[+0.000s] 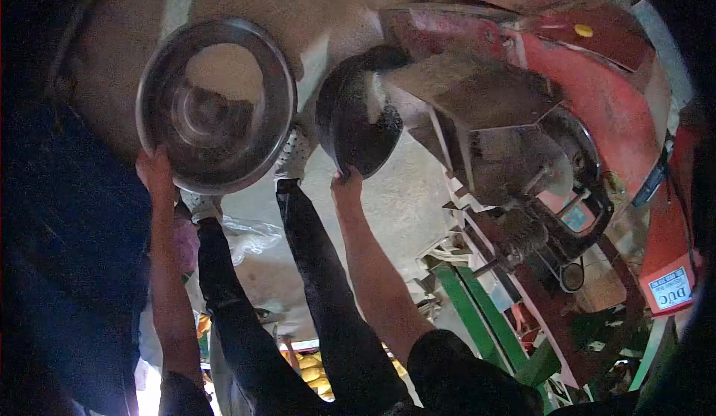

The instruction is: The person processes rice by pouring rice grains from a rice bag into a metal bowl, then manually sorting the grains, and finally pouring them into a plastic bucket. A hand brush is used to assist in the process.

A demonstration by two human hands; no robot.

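On the left, my left hand [154, 170] is closed on the near-left rim of a wide metal basin [203, 156]. Pale powdery or grainy material [224, 73] lies on the far side of its bottom. Further right, my right hand [347, 182] grips the near rim of a smaller dark basin [358, 129]. This one is tilted, with some light material along its inner wall. Its right edge sits close to the chute [418, 114] of a machine [514, 162], which overlaps its far side in this view.
Two legs in dark trousers [317, 259] with white dotted shoes [292, 155] stretch out between my arms. A clear plastic bag [253, 237] lies on the concrete floor [403, 199]. The machine's belt pulley [572, 276], green frame [477, 311] and red panels [597, 95] fill the right side.
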